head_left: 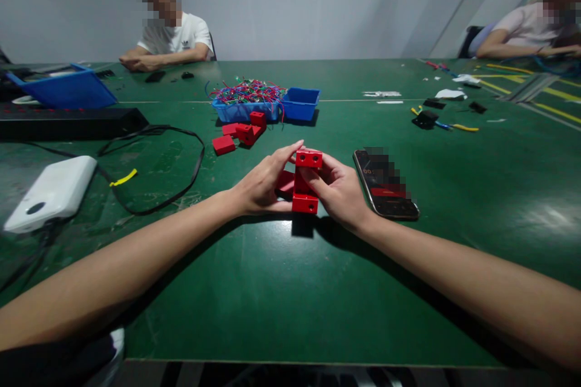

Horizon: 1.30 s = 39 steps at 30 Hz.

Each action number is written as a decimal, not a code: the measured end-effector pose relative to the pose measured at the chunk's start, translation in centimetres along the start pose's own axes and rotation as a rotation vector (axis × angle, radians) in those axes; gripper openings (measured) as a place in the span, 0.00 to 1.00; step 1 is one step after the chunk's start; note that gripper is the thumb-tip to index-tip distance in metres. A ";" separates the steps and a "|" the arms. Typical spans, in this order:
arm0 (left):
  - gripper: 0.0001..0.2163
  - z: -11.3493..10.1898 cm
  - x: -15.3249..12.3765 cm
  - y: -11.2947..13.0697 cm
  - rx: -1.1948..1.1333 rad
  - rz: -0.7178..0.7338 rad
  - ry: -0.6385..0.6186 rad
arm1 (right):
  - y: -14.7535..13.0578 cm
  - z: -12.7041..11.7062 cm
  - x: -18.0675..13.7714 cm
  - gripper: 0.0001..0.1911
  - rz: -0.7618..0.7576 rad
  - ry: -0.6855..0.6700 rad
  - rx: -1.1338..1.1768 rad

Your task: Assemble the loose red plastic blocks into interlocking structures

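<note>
Upright between my hands, just above the green table, is a red C-shaped bracket (304, 182) with round holes in its end faces. My left hand (261, 184) grips it from the left, forefinger at the top and thumb at the bottom. From the right, my right hand (345, 193) closes around it, its thumb lying across the middle. Another red surface (285, 182) shows inside my left hand; I cannot tell whether it is a separate piece. More red brackets (246, 133) lie on the table beyond my left hand.
Behind the brackets stand a blue bin (247, 110) heaped with coloured wires and a smaller blue bin (302, 104). A phone (385, 184) lies right of my hands. On the left are a white power bank (52, 190) and a black cable (200, 163). Two people sit across the table.
</note>
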<state>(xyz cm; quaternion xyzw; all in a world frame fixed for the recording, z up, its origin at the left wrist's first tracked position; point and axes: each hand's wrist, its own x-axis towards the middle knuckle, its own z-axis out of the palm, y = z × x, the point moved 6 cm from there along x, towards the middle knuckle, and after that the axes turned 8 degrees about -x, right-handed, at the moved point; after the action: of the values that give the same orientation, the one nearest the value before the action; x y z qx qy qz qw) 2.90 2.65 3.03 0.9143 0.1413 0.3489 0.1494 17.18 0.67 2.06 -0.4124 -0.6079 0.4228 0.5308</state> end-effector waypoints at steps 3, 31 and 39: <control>0.49 0.0 -0.1 -0.1 0.040 -0.022 0.045 | 0.2 -0.2 0.0 0.25 -0.012 0.012 -0.085; 0.48 -0.9 0.0 -1.0 0.033 -0.100 0.112 | 0.9 0.9 -0.6 0.40 -0.091 -0.256 -1.243; 0.51 -1.9 -0.8 -2.6 0.193 -0.269 0.277 | 0.9 -0.2 -0.1 0.16 -0.127 -0.088 -1.061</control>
<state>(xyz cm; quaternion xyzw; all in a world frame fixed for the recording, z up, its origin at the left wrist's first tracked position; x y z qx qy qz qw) 0.63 5.05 2.93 0.8407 0.3138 0.4329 0.0855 17.42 0.89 1.20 -0.5682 -0.7836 0.0412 0.2478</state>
